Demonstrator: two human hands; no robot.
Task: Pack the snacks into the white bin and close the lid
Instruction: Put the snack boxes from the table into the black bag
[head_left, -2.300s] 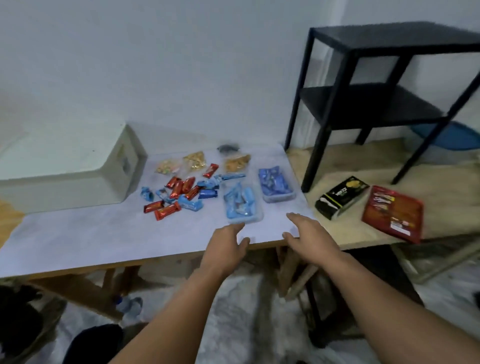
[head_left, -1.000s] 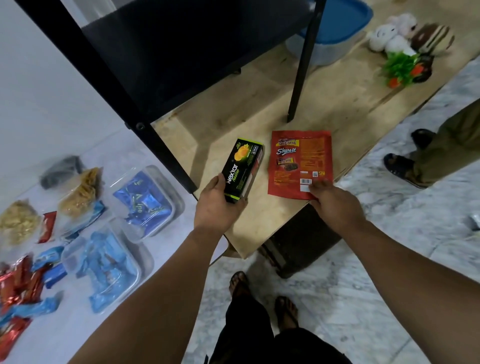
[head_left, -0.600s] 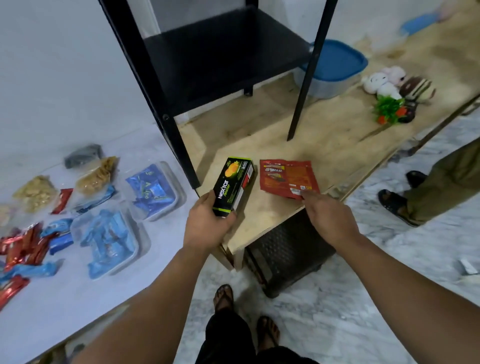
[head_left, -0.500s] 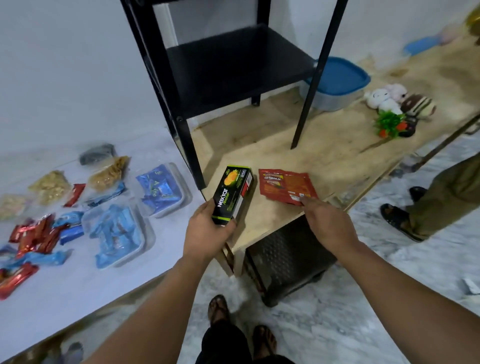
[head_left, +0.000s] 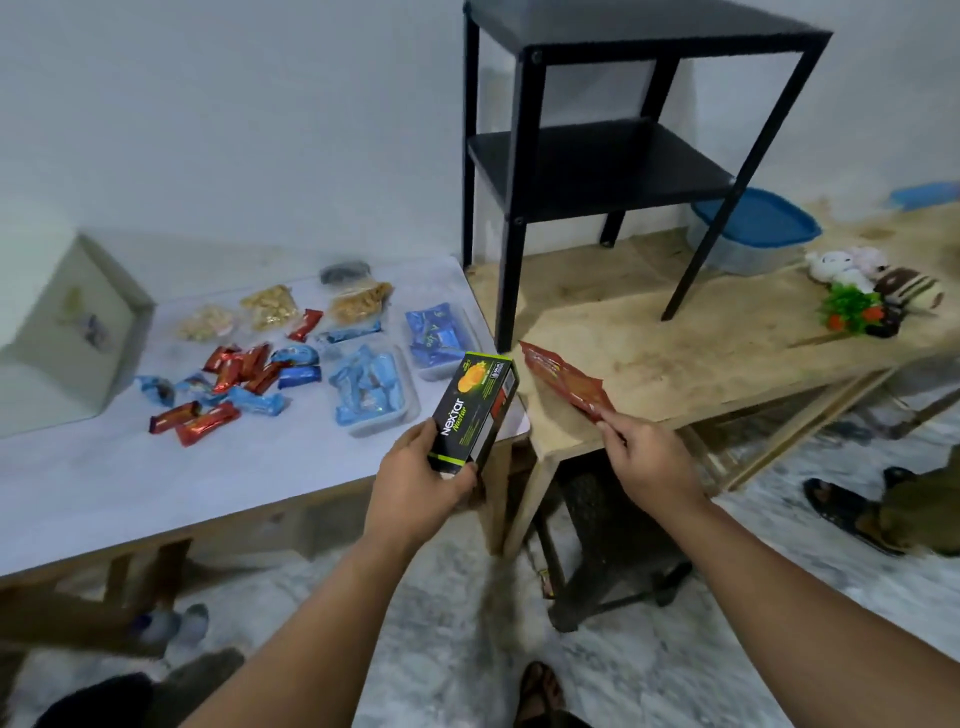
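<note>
My left hand (head_left: 415, 480) grips a black and green snack box (head_left: 475, 413) by its near end, lifted over the corner of the white tabletop (head_left: 156, 478). My right hand (head_left: 644, 457) pinches the corner of a red snack pouch (head_left: 566, 382), which is raised at a tilt above the wooden bench (head_left: 727, 358). The white bin (head_left: 57, 332) stands at the far left with its lid down. Red and blue wrapped snacks (head_left: 234, 384), bags of nuts (head_left: 270, 309) and two clear trays of blue packets (head_left: 371, 395) lie on the white tabletop.
A black two-tier shelf (head_left: 602, 171) stands on the bench behind the pouch. A blue-lidded tub (head_left: 753, 228), soft toys (head_left: 872, 286) and a small plant sit at the right. Another person's sandalled foot (head_left: 852, 512) is on the marble floor at the right.
Both hands took hold of the box and the pouch and lifted them off the bench. The view has swung back left, bringing the white bin into sight.
</note>
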